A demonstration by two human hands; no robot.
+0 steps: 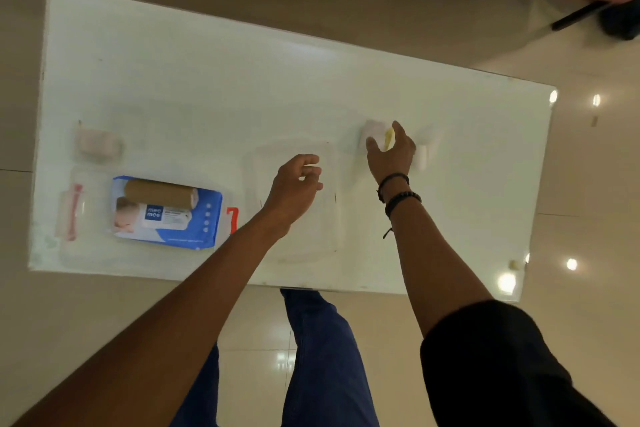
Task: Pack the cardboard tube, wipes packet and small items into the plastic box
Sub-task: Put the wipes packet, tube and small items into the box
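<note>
Both forearms outstretched, hands apart: left [298, 180] loosely curled, empty; right [393, 149] around a small pale item [375, 131].

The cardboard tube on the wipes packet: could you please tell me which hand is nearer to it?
Left. The left hand hovers to the right of the tube; the right hand is farther right, on small items.

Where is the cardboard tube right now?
In the head view, the cardboard tube lies at the left, on the wipes packet inside the plastic box.
</note>
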